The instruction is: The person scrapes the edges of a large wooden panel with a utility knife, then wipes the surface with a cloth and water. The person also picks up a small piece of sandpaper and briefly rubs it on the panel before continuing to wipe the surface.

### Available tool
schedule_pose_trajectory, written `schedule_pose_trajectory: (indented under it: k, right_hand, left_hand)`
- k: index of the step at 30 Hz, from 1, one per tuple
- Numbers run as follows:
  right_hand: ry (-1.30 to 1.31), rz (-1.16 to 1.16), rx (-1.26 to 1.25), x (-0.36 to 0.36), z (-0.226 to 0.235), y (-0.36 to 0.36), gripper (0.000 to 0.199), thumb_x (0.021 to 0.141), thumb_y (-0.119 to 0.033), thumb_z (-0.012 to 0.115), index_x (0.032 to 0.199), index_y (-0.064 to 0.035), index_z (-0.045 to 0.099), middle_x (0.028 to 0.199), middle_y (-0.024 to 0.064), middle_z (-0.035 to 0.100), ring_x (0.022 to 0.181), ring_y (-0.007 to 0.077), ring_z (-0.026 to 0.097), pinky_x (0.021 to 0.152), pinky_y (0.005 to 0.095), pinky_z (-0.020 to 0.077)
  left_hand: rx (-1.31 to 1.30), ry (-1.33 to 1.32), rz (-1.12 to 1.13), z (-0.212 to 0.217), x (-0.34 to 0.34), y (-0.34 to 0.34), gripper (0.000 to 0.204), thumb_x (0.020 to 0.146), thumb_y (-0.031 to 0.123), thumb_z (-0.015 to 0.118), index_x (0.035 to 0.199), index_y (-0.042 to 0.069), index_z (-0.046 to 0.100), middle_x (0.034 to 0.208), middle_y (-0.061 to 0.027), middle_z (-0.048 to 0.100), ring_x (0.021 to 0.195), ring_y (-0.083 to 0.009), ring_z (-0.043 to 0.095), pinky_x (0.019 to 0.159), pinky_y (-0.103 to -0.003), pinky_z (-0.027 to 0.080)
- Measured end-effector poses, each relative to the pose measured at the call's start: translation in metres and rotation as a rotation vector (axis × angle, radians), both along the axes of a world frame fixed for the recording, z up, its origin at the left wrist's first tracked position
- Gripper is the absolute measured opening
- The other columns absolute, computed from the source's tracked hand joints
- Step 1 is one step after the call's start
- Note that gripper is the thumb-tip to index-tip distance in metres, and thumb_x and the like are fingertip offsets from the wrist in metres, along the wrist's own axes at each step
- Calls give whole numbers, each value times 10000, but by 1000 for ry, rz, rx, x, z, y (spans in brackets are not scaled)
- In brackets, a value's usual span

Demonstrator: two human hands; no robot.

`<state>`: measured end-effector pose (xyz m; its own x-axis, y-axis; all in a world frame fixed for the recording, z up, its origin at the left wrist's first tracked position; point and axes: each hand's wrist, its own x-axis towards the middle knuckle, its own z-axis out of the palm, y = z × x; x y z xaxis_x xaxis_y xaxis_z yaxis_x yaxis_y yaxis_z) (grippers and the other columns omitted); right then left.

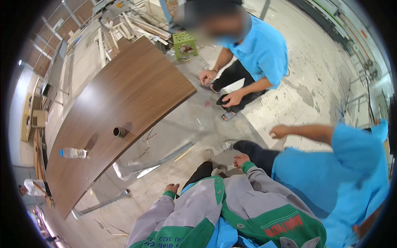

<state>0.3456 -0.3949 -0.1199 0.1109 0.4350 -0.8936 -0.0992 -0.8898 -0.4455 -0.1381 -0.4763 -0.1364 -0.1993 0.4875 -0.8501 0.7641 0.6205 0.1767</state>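
My left hand (172, 189) hangs low by my left thigh, at the end of a grey sleeve with a green cuff. It touches no object that I can see, and how its fingers lie is too small to tell. Out in front of my right knee is my right hand (240, 160), its fingers curled in, with nothing visible in them. Nearest to my hands is a brown wood-grain tabletop (136, 78) on the left. On it stand a clear plastic bottle (75, 153) with a blue cap and a small dark open-topped cylinder (119, 132).
A person in a blue shirt (264, 49) sits ahead, a dark item in one hand. Another person in blue (318, 173) is close on my right, an arm stretched forward. A green plastic stool (185, 45) and wood strips (124, 29) are behind the table. Metal bars (165, 159) lie below its edge.
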Motion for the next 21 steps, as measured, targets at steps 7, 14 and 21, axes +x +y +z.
schedule_pose_trajectory:
  k: [7, 14, 21]
  right_hand:
    - [-344, 433, 60, 37, 44, 116, 285, 983, -276, 671, 927, 4, 668, 720, 115, 670, 534, 192, 615, 484, 350, 509]
    - [-435, 221, 52, 170, 36, 175, 270, 968, -289, 661, 970, -20, 684, 768, 91, 672, 573, 184, 624, 501, 345, 520]
    - [-331, -11, -69, 356, -34, 204, 230, 963, -269, 659, 1008, -47, 621, 755, 119, 638, 552, 233, 604, 456, 393, 512]
  left_hand:
    - [18, -60, 347, -44, 36, 26, 702, 884, 494, 691, 1351, -26, 628, 1370, -258, 622, 1308, -375, 580, 1112, -416, 447]
    - [124, -87, 148, -45, 113, 157, 731, 892, 574, 633, 1331, -10, 644, 1397, -242, 607, 1324, -378, 559, 1134, -429, 422]
    - [252, 31, 112, -13, 210, 303, 730, 883, 578, 639, 1355, 20, 639, 1381, -237, 621, 1299, -381, 582, 1122, -414, 439]
